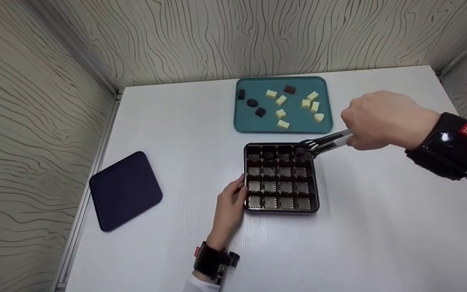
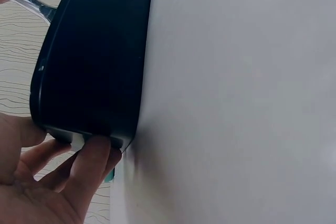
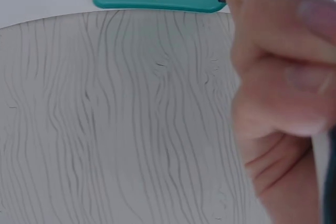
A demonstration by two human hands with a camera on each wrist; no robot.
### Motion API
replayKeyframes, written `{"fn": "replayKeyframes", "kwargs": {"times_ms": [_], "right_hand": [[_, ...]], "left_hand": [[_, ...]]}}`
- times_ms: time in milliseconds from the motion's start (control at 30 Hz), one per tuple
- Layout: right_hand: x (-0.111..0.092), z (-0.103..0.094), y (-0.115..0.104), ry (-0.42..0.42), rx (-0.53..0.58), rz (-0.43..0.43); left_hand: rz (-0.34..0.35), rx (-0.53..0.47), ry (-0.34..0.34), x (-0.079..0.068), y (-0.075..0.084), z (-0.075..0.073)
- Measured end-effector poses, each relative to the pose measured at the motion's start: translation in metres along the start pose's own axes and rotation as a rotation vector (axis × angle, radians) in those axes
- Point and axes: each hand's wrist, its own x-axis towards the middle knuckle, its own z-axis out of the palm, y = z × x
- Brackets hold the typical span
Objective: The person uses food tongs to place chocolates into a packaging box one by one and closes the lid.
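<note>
My right hand [image 1: 379, 117] grips a pair of tongs [image 1: 330, 142], whose black tips reach into the back right compartment of a dark divided box [image 1: 282, 211]. A dark chocolate [image 1: 302, 153] is at the tips; whether they still pinch it I cannot tell. Dark pieces sit in the other back-row compartments, while the front three rows show bare ribbed bottoms. My left hand [image 1: 229, 207] touches the box's left side, and the left wrist view shows its fingers [image 2: 92, 156] resting against the outer wall. In the right wrist view, curled fingers hide most of the tongs.
Behind the box lies a teal tray [image 1: 258, 127] with several white chocolates [image 1: 281, 114], a brown chocolate [image 1: 290, 89] and a few dark chocolates [image 1: 252, 103]. A dark blue square lid or tray [image 1: 126, 194] lies on the table's left side. Wood-patterned panels [image 1: 233, 36] enclose the table.
</note>
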Motion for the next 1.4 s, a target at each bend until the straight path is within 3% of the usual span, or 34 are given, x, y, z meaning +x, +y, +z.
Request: {"fn": "replayKeyframes", "kwargs": {"times_ms": [433,767,1167,1400], "right_hand": [[0.025,-0.032,-0.045,-0.185,0.028,0.127],[0.041,-0.042,-0.055,-0.273,0.03,0.195],[0.035,-0.046,-0.046,-0.293,0.004,0.126],[0.015,-0.051,0.002,-0.265,0.102,0.145]], "left_hand": [[0.03,0.013,0.006,0.0,0.0,0.001],[0.039,0.015,0.014,0.001,0.002,0.002],[0.009,0.003,-0.003,0.0,0.0,0.0],[0.025,-0.003,-0.002,0.0,0.001,0.0]]}}
